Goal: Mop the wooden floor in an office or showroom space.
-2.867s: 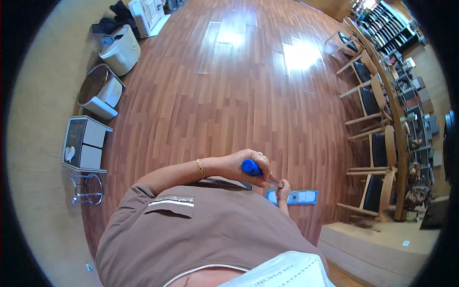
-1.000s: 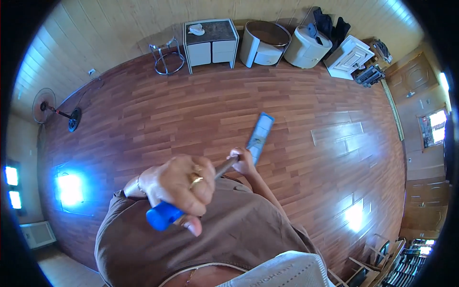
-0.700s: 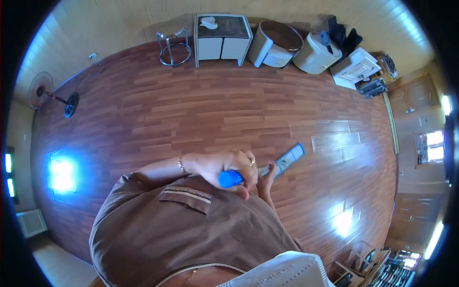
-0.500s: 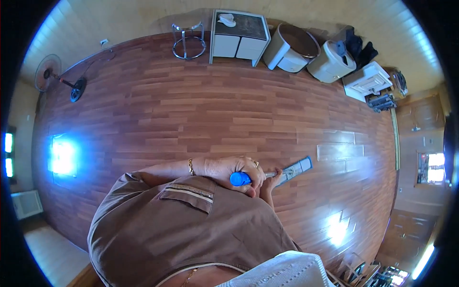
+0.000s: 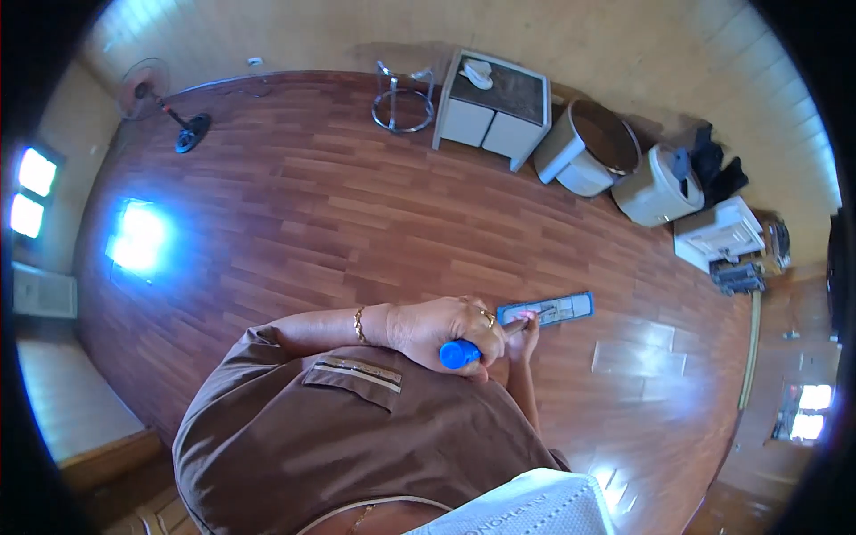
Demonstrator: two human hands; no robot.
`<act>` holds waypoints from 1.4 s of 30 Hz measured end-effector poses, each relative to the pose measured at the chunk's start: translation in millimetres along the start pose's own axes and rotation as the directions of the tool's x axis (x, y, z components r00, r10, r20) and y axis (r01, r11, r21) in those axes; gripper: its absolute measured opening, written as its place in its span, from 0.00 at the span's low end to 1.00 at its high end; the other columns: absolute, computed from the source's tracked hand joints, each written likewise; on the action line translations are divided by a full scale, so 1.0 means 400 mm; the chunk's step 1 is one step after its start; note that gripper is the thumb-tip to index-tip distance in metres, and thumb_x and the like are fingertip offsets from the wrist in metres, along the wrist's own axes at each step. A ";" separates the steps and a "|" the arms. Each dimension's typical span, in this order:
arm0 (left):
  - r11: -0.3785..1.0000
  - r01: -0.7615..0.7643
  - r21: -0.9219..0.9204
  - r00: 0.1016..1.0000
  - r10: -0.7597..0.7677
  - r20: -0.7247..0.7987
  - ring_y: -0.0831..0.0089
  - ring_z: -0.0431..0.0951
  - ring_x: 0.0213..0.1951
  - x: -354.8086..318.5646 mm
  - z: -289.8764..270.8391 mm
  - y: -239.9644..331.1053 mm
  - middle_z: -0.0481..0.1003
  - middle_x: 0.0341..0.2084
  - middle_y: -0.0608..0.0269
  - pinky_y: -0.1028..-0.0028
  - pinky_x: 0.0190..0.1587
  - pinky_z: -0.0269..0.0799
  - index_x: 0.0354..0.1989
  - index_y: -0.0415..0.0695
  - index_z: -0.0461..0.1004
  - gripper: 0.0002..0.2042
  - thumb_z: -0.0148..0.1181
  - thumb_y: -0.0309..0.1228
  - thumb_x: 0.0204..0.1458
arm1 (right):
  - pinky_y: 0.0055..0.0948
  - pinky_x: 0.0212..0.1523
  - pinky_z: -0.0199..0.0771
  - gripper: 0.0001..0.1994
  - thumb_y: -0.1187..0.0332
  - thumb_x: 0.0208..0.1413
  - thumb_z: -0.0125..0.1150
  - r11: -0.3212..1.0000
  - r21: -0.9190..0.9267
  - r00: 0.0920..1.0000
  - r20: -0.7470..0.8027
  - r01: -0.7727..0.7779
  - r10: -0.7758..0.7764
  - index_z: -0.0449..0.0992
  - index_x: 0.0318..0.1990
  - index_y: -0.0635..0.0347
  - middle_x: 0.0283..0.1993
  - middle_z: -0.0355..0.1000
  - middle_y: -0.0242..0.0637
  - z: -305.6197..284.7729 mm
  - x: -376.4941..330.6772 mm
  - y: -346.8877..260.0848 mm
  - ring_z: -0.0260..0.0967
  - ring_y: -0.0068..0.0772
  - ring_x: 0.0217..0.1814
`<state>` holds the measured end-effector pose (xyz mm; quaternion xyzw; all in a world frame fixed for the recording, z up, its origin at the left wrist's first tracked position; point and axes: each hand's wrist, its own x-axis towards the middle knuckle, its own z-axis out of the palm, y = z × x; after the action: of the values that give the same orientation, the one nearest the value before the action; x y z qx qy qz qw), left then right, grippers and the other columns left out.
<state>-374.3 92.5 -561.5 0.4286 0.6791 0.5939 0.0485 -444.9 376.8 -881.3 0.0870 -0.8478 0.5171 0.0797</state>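
A flat floor mop (image 5: 571,308) with a blue-edged rectangular head lies against the wooden floor ahead of me, slightly right of the middle. Its pole points up toward me and ends in a blue grip cap (image 5: 459,355). My left hand (image 5: 446,326), with a ring and a gold bracelet, is wrapped round the pole just beneath that cap. Farther down the pole, my right hand (image 5: 524,341) is closed round it. Part of the right hand and most of the pole are hidden behind the left hand.
Along the far wall stand a chrome stool frame (image 5: 403,105), a low white cabinet (image 5: 486,129), a round brown-topped tub (image 5: 588,156) and a white bin (image 5: 655,192). A small white cabinet (image 5: 722,234) is at right. A standing fan (image 5: 185,129) stands far left.
The mop head has swung farther from me and now lies more level across the view. My right hand has moved slightly right along with it. My view has turned, shifting the furniture rightward and down.
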 end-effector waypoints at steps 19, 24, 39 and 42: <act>0.870 -0.076 0.488 0.970 0.178 -0.166 0.64 0.71 0.21 0.251 0.005 0.189 0.66 0.16 0.64 0.64 0.34 0.69 0.18 0.44 0.65 0.15 0.67 0.34 0.45 | 0.28 0.39 0.63 0.13 0.64 0.51 0.64 0.762 0.464 0.592 0.795 -0.452 -0.133 0.73 0.42 0.58 0.32 0.61 0.28 0.211 0.284 -0.273 0.58 0.21 0.34; 0.855 0.127 0.502 0.954 0.033 -0.297 0.55 0.72 0.23 0.279 -0.010 0.110 0.67 0.16 0.59 0.58 0.27 0.66 0.19 0.44 0.67 0.11 0.63 0.34 0.35 | 0.29 0.61 0.57 0.34 0.45 0.54 0.53 0.869 0.394 0.658 0.745 -0.298 -0.112 0.62 0.62 0.59 0.61 0.63 0.41 0.000 0.325 -0.532 0.58 0.31 0.63; 0.729 0.574 0.373 0.819 -0.499 -0.284 0.62 0.77 0.36 -0.037 -0.039 -0.544 0.77 0.28 0.64 0.60 0.38 0.70 0.29 0.48 0.75 0.17 0.68 0.46 0.38 | 0.53 0.62 0.57 0.13 0.61 0.53 0.61 0.317 0.468 0.106 0.422 0.825 -0.900 0.64 0.38 0.53 0.47 0.73 0.38 -0.434 0.343 -0.846 0.64 0.49 0.59; 0.671 0.611 0.421 0.792 -0.505 -0.344 0.63 0.76 0.38 -0.033 -0.033 -0.525 0.75 0.28 0.67 0.58 0.40 0.65 0.28 0.50 0.72 0.14 0.67 0.43 0.40 | 0.52 0.57 0.62 0.14 0.60 0.52 0.61 0.279 0.430 0.010 0.530 0.859 -0.848 0.62 0.36 0.53 0.40 0.73 0.36 -0.444 0.379 -0.924 0.68 0.46 0.52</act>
<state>-483.8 89.3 -741.7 0.1347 0.9109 0.3873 0.0451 -499.4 358.7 -448.1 0.7597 -0.5833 0.2816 0.0571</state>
